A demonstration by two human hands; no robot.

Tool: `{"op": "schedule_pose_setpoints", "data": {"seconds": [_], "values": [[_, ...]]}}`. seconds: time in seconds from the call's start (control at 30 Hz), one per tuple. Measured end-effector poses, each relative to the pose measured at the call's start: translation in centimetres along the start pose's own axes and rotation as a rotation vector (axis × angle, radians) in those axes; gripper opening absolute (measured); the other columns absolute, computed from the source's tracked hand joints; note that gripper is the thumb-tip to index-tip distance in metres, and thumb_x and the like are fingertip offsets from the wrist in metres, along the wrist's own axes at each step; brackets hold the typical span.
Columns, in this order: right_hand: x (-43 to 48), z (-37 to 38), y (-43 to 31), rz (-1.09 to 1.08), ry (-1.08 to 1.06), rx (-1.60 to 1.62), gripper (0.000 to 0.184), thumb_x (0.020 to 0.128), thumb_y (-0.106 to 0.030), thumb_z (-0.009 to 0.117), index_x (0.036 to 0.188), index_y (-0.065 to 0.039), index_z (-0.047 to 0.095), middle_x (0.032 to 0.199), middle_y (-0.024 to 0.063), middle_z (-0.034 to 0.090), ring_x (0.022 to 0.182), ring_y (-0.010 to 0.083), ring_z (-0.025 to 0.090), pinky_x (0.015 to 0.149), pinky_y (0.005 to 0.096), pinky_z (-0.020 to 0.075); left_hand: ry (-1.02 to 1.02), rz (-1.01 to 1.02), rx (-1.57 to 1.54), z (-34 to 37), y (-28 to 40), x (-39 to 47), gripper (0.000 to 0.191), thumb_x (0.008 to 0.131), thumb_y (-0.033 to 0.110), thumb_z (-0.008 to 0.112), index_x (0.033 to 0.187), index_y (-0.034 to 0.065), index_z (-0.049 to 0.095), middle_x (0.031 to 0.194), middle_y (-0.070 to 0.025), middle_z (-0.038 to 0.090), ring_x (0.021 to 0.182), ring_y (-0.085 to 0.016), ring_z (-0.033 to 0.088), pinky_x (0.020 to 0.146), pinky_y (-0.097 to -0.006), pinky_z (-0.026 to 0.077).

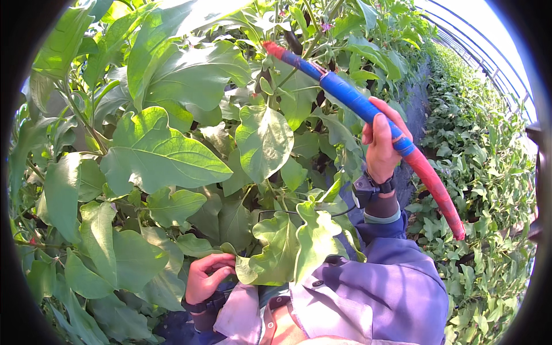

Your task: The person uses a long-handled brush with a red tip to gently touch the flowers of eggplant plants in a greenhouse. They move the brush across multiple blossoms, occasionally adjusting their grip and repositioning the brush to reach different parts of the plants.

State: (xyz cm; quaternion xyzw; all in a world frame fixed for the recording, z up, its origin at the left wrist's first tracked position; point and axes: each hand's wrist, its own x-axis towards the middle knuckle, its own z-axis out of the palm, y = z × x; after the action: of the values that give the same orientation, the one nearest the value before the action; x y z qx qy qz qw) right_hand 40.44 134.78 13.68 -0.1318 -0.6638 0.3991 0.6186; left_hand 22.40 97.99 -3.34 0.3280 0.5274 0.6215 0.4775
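Note:
In my right hand (385, 142) is a long, curved stick wrapped in blue and red tape (351, 97); my fingers close around its blue middle. Its fuzzy red tip points up and left, close to the stems and flower buds of an eggplant plant (263, 142). The other red end hangs down to the right of my wrist. Low in the view, my left hand (211, 276) has curled fingers touching the edge of a broad eggplant leaf (276, 254). Whether the fingers pinch the leaf is hard to tell. A purple flower (326, 26) and a dark eggplant (293, 42) show near the tip.
Dense, large leaves (164, 155) fill the left and middle. Dark ground cover (416, 90) runs between this row and another row of plants (478, 172) on the right. Curved greenhouse hoops (487, 41) rise at the upper right. A thin dark cable (345, 213) runs near my right wrist.

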Motion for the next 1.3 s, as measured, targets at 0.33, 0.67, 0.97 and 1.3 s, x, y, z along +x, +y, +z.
{"op": "schedule_pose_setpoints", "data": {"seconds": [0.33,0.67,0.97,1.3], "values": [[5.7,-5.8,-5.5,-0.302,-0.101,0.393,0.061,0.096,-0.053,0.052,0.106,0.006,0.066,0.068,0.0083,0.057,0.052,0.0141,0.047,0.05,0.0274,0.0337,0.051,-0.023,0.124,4.2,1.3,0.3,0.033,0.089,-0.007,0.064,0.122,-0.0038,0.066,0.106,-0.0137,0.073,0.091,-0.017,0.071,0.083,-0.0281,0.056],[5.7,-22.1,-2.3,-0.173,0.063,0.118,0.058,0.094,-0.054,0.052,0.093,0.003,0.064,0.07,0.004,0.05,0.057,0.0142,0.041,0.059,0.032,0.028,0.123,-0.026,0.296,16.4,-0.7,3.5,0.023,0.088,-0.001,0.067,0.11,-0.0076,0.068,0.093,-0.0055,0.072,0.082,-0.009,0.065,0.075,-0.0227,0.051],[7.0,-45.8,1.4,0.085,0.221,0.17,0.042,0.092,-0.04,0.057,0.078,0.0,0.057,0.066,0.0055,0.045,0.055,0.014,0.039,0.057,0.0298,0.0301,0.203,-0.41,-0.326,28.9,-3.0,10.7,0.025,0.093,0.003,0.069,0.117,-0.0046,0.067,0.105,-0.01,0.073,0.095,-0.016,0.068,0.086,-0.0301,0.053],[-0.9,-55.5,4.8,0.235,0.436,0.325,0.045,0.095,-0.035,0.059,0.103,0.009,0.06,0.07,0.0027,0.04,0.054,0.0112,0.035,0.054,0.0273,0.0273,-0.119,-0.239,0.42,33.2,-3.7,18.7,0.028,0.097,0.003,0.063,0.124,-0.0018,0.066,0.114,-0.0074,0.072,0.098,-0.013,0.067,0.087,-0.0273,0.053]]}}
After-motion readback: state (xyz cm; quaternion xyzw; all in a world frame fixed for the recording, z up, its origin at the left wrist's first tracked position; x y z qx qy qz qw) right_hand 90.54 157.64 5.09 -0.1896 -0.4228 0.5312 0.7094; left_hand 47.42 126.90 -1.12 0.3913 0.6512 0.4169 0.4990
